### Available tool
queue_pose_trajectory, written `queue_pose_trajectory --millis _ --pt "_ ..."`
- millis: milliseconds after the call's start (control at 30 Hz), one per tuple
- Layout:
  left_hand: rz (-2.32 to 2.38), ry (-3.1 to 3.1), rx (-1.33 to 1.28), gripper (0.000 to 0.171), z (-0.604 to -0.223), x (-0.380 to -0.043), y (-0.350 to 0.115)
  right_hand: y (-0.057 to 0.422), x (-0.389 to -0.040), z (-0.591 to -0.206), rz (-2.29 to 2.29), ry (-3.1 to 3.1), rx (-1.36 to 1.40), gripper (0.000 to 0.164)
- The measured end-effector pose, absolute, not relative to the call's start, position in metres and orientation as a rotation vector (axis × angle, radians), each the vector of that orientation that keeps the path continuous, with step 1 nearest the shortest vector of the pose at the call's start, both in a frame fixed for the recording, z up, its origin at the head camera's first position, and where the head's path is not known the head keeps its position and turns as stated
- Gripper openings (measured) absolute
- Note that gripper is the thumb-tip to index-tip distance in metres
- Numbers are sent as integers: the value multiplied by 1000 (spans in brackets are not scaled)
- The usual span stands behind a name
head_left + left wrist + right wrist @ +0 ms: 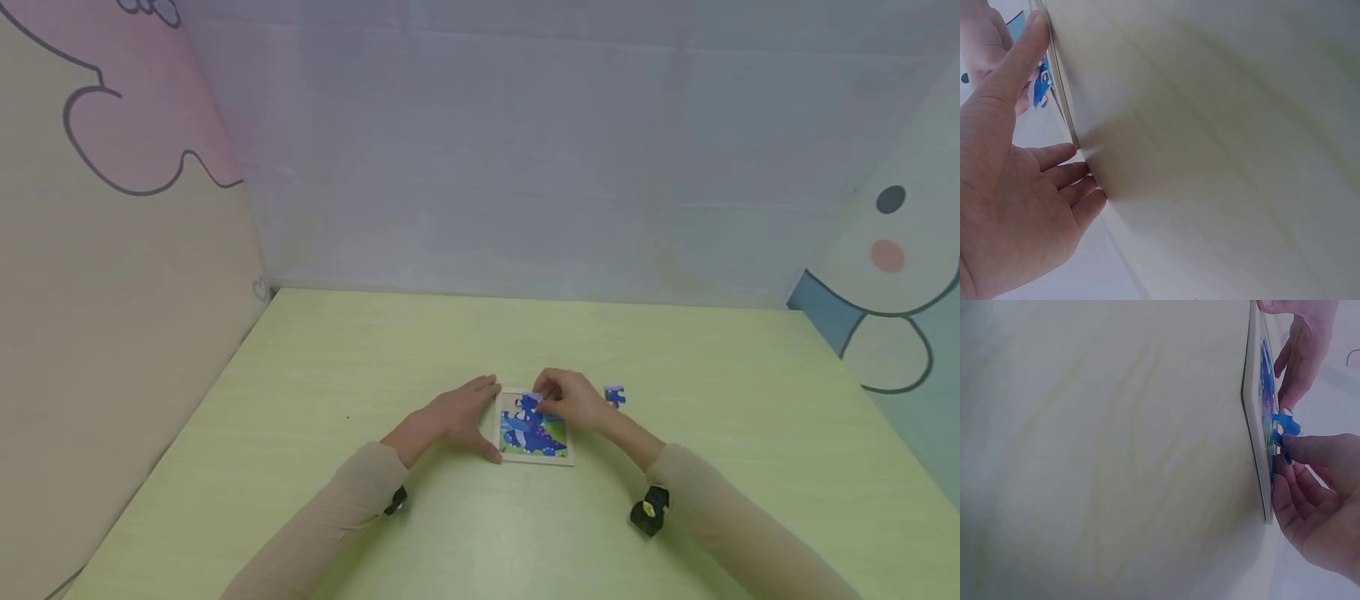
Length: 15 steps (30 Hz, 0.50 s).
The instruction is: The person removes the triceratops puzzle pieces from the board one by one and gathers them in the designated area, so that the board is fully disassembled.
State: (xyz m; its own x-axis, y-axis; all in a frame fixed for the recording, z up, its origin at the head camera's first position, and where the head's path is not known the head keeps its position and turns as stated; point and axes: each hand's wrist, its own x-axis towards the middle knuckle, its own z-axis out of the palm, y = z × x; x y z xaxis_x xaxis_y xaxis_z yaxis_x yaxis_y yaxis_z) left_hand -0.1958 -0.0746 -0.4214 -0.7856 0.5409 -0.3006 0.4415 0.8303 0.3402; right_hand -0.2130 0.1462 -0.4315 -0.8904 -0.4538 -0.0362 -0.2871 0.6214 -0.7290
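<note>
Yellow-green counter [480,533] carries framed puzzle [536,462]; left grip [462,418], outspread, touches its left edge; right grip [579,403] pinches blue piece [1290,424] over it.

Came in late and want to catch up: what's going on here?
A person is working on a puzzle on a table. The left hand is spread along the left side of the frame, while the right hand pinches a blue piece over the puzzle. A loose piece lies on the table to the right of the frame. The puzzle's lower part looks filled in; the right hand hides some of the top.
</note>
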Motion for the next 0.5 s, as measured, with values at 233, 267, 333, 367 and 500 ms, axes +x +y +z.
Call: queue_pose_trajectory --millis 233,267,333,367,500 --pt "347 2617 740 106 -419 -196 -73 150 -215 -432 -1237 2552 -563 8" --pt "346 2615 740 106 -418 -196 -73 150 -216 -432 -1240 2548 -564 8" --pt "347 2609 738 106 -418 -197 -72 150 -216 -432 -1223 2554 -570 8" --pt "350 2608 740 106 -418 -197 -72 150 -217 -432 -1211 2560 -573 8" --pt "366 2608 728 104 -419 -198 -71 149 -218 -431 -1153 2591 -589 7"
